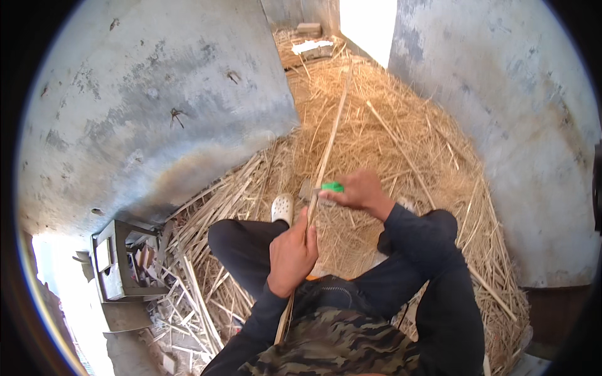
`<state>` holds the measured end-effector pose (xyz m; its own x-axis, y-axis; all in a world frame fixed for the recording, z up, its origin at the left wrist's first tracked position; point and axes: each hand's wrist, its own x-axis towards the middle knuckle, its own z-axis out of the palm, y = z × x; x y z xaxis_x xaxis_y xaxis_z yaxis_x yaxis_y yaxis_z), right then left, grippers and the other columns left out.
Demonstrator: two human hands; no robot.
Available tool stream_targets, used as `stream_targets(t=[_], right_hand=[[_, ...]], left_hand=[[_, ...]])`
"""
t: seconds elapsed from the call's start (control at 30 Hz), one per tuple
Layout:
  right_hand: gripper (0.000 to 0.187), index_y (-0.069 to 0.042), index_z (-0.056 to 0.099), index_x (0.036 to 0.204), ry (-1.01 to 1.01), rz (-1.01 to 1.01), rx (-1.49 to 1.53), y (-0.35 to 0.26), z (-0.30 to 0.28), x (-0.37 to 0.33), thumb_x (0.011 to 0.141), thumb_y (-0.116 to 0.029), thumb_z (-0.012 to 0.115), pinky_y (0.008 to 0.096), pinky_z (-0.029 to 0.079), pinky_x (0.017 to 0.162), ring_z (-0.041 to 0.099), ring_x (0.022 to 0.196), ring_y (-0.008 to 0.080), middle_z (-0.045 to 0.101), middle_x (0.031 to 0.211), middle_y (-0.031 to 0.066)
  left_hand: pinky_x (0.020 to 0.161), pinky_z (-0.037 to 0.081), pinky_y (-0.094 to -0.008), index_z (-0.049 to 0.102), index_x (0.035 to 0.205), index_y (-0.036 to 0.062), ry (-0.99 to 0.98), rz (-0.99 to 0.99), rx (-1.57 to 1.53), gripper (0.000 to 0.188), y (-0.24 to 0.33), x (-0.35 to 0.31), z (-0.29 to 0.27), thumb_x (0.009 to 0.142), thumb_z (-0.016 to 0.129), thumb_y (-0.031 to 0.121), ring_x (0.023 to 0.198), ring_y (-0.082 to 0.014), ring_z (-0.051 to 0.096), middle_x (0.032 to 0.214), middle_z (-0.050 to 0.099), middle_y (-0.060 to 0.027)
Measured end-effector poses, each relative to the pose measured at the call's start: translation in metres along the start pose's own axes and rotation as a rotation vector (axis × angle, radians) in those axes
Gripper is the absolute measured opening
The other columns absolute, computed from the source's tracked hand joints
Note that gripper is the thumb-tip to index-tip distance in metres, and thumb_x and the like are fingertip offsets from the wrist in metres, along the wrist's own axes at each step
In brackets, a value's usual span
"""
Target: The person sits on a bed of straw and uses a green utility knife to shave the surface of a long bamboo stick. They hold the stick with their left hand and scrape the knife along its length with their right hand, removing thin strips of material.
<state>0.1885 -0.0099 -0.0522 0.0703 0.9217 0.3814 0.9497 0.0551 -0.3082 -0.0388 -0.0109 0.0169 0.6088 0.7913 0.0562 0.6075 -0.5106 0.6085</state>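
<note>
A long, pale split-wood strip, like bamboo point(333, 135), runs from beside my lap away across the floor. Around its near part closes my left hand point(293, 257), the thumb lying along the strip. My right hand point(362, 190) grips a small green-handled tool point(332, 187) farther up. The tool's metal end meets the strip just beyond my left fingers. Its exact shape is too small to make out, though it looks like a short blade.
Straw-like shavings point(376, 138) cover the floor ahead, with loose strips point(216, 197) piled at left. A small open-sided cabinet point(128, 260) stands at far left. Grey walls point(150, 94) rise on both sides. A pale clog point(283, 208) is on my left foot.
</note>
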Motion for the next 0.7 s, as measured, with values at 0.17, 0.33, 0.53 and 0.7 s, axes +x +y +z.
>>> stream_targets(t=[0.17,0.33,0.53,0.7], right_hand=[[0.077,-0.011,0.055,0.052,0.060,0.128,0.014,0.032,-0.003,0.020,0.085,-0.079,0.041,0.0384,0.036,0.040,0.047,0.037,0.0222,0.046,0.042,0.0066],[0.081,-0.012,0.053,0.051,0.042,0.135,0.068,0.035,-0.002,0.016,0.088,-0.081,0.030,0.0370,0.032,0.037,0.040,0.035,0.0180,0.037,0.040,0.0025],[0.085,-0.011,0.052,0.050,0.070,0.212,0.105,0.080,0.006,0.039,0.086,-0.084,0.028,0.0365,0.033,0.038,0.042,0.036,0.0186,0.039,0.041,0.0033],[0.083,-0.010,0.052,0.052,0.204,0.138,-0.025,0.113,0.006,0.045,0.086,-0.083,0.031,0.0383,0.036,0.040,0.044,0.038,0.0208,0.042,0.043,0.0051]], left_hand=[[0.057,0.048,-0.0460,0.056,0.129,-0.0001,0.022,0.065,0.015,0.039,-0.001,0.001,0.007,0.093,0.055,0.017,0.062,-0.0383,0.063,0.071,0.063,-0.0205],[0.055,0.048,-0.0450,0.056,0.128,-0.0006,-0.003,0.045,-0.002,0.038,0.001,-0.004,-0.001,0.093,0.056,0.016,0.061,-0.0370,0.063,0.071,0.063,-0.0196],[0.054,0.048,-0.0445,0.056,0.128,-0.0007,0.005,0.093,0.001,0.038,-0.006,-0.013,0.000,0.092,0.057,0.014,0.061,-0.0363,0.063,0.071,0.063,-0.0186],[0.053,0.047,-0.0433,0.055,0.129,-0.0018,-0.005,0.151,0.037,0.040,-0.006,-0.021,-0.001,0.092,0.057,0.013,0.060,-0.0359,0.063,0.070,0.062,-0.0176]])
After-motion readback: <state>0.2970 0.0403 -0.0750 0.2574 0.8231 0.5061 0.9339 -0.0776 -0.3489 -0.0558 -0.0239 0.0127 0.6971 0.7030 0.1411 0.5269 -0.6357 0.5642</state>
